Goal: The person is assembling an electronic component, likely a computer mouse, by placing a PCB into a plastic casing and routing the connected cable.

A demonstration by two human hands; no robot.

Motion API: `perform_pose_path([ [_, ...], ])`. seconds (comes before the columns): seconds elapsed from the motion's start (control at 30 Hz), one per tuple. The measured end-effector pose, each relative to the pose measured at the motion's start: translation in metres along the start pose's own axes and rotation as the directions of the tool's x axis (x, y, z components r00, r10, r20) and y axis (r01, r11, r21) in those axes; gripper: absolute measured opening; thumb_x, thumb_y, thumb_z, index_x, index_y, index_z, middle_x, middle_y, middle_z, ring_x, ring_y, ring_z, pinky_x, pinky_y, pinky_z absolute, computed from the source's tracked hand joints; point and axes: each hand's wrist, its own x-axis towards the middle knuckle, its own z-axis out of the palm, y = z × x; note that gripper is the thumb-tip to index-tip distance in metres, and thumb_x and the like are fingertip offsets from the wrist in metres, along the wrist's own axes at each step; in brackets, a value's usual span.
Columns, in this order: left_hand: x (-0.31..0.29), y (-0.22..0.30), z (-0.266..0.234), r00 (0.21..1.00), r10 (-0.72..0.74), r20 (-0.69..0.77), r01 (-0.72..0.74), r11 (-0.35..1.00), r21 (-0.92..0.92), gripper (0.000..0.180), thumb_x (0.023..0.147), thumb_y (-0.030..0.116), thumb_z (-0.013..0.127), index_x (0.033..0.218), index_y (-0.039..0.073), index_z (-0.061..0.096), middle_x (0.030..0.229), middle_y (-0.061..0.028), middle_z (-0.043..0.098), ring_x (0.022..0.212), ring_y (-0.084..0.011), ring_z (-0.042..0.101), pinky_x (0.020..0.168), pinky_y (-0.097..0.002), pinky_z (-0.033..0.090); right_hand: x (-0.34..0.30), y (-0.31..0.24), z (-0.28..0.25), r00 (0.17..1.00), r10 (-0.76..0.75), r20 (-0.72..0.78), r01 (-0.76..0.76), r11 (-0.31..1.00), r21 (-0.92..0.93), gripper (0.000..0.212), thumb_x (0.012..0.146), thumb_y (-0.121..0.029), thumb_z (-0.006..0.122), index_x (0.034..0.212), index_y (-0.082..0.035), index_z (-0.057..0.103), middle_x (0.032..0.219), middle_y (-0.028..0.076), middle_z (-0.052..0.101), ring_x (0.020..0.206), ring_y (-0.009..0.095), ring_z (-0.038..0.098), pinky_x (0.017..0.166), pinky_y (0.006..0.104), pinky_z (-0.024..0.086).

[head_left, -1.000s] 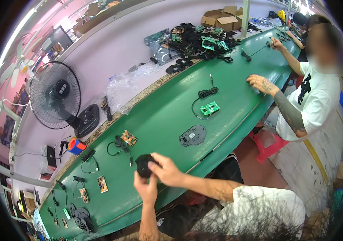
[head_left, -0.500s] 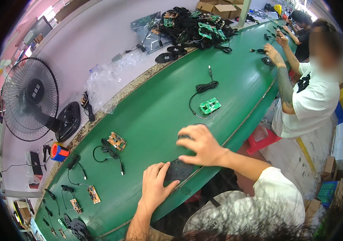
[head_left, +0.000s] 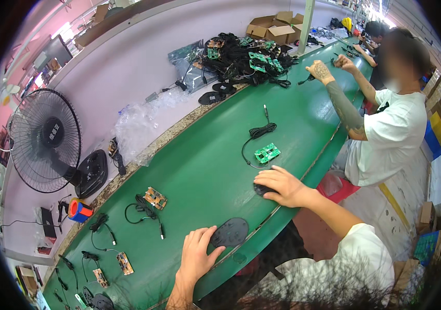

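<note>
A flat black rounded plastic shell lies on the green work surface near its front edge. My left hand grips the shell's left end, thumb on the near side and fingers beyond it. Farther right, my right hand is cupped over a second dark rounded piece, fingers closed around it; most of that piece is hidden under the palm. Just beyond the right hand sits a green circuit board wired to a bundled black cable.
Brown circuit boards with cables lie to the left. A fan and an orange-and-blue roll stand along the back ledge. Boards and cables form a heap at the back. A co-worker sits at the right.
My right hand has moved right, off the flat shell, which now shows more fully. My left hand stays at its end. The view has shifted slightly, and the co-worker's arms have moved.
</note>
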Motion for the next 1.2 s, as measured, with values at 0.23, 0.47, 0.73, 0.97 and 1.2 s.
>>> perform_pose_path([
  [0.23, 0.000, -0.011, -0.017, 0.999, -0.049, 0.019, 0.049, 0.998, -0.038, 0.069, 0.075, 0.017, 0.088, 0.137, 0.005, 0.059, 0.116, -0.0097, 0.064, 0.097, -0.0278, 0.061, 0.090, -0.0407, 0.049, -0.018, 0.028, -0.047, 0.991, 0.115, -0.075, -0.116, 0.993, -0.020, 0.045, 0.088, -0.010, 0.073, 0.131, -0.006, 0.062, 0.139, 0.013, 0.062, 0.138, 0.031, 0.053, 0.120, 0.0543, 0.033],
  [0.47, -0.003, -0.024, -0.033, 0.987, -0.157, 0.033, 0.155, 0.986, 0.068, 0.075, 0.072, 0.025, 0.089, 0.138, 0.005, 0.059, 0.120, -0.0117, 0.063, 0.108, -0.0312, 0.061, 0.096, -0.0426, 0.049, 0.111, 0.003, -0.044, 0.962, -0.114, -0.249, 0.126, 0.991, 0.033, 0.027, 0.090, -0.008, 0.069, 0.117, -0.004, 0.068, 0.118, 0.014, 0.070, 0.114, 0.035, 0.065, 0.096, 0.0447, 0.053],
  [0.73, -0.004, -0.010, 0.009, 0.993, 0.118, 0.008, -0.117, 0.991, -0.067, 0.050, 0.080, 0.029, 0.084, 0.126, 0.015, 0.070, 0.140, -0.0113, 0.058, 0.126, -0.0345, 0.055, 0.107, -0.0486, 0.043, 0.388, 0.069, 0.051, 0.960, 0.017, -0.281, -0.081, 0.972, -0.219, 0.027, 0.088, -0.018, 0.068, 0.111, -0.003, 0.065, 0.113, 0.019, 0.068, 0.111, 0.040, 0.065, 0.093, 0.0501, 0.055],
  [0.97, -0.008, -0.010, -0.003, 1.000, 0.016, -0.016, -0.018, 0.994, -0.109, 0.040, 0.080, 0.025, 0.084, 0.115, 0.012, 0.072, 0.132, -0.0102, 0.061, 0.122, -0.0322, 0.057, 0.101, -0.0447, 0.046, 0.439, 0.086, 0.079, 0.912, 0.052, -0.406, -0.198, 0.924, -0.328, 0.014, 0.092, -0.010, 0.057, 0.102, -0.004, 0.063, 0.101, 0.017, 0.070, 0.099, 0.039, 0.069, 0.082, 0.0500, 0.058],
  [1.2, -0.010, -0.015, -0.008, 0.996, -0.049, -0.077, 0.039, 0.991, -0.129, 0.037, 0.076, 0.021, 0.087, 0.108, 0.010, 0.074, 0.123, -0.0086, 0.063, 0.111, -0.0295, 0.060, 0.094, -0.0420, 0.047, 0.399, 0.050, 0.067, 0.878, -0.088, -0.470, 0.032, 0.992, -0.125, 0.024, 0.093, -0.005, 0.055, 0.113, -0.006, 0.068, 0.097, 0.020, 0.068, 0.097, 0.040, 0.067, 0.084, 0.0523, 0.054],
])
